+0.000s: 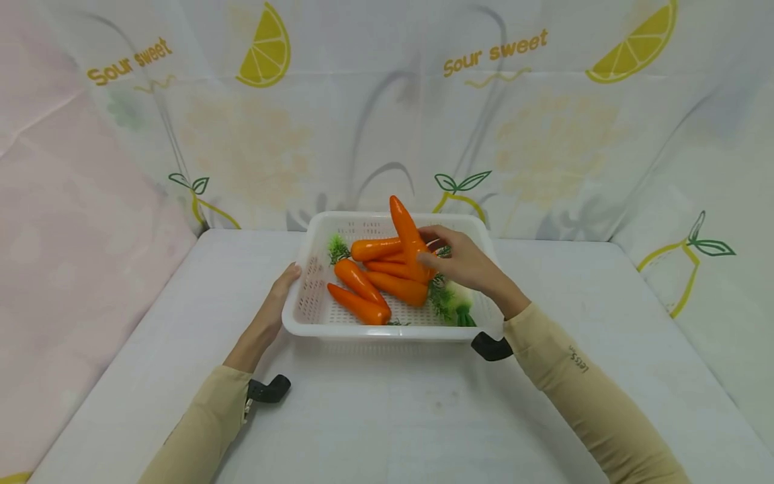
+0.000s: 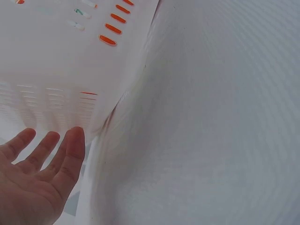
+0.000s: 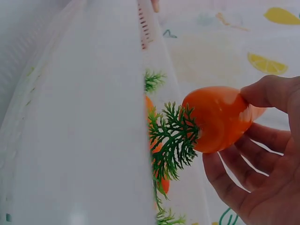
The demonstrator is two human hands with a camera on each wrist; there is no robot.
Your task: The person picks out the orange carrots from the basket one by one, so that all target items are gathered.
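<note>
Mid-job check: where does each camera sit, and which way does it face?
Head: on the person's head, facing forward and down at the white basket; left hand, right hand and sleeves show.
Left wrist: on that wrist, facing the basket's slotted outside; left hand at lower left.
Right wrist: on that wrist, facing past the basket's side toward the held carrot; right hand at right.
Head and right wrist share the held carrot and lemon-printed cloth.
</note>
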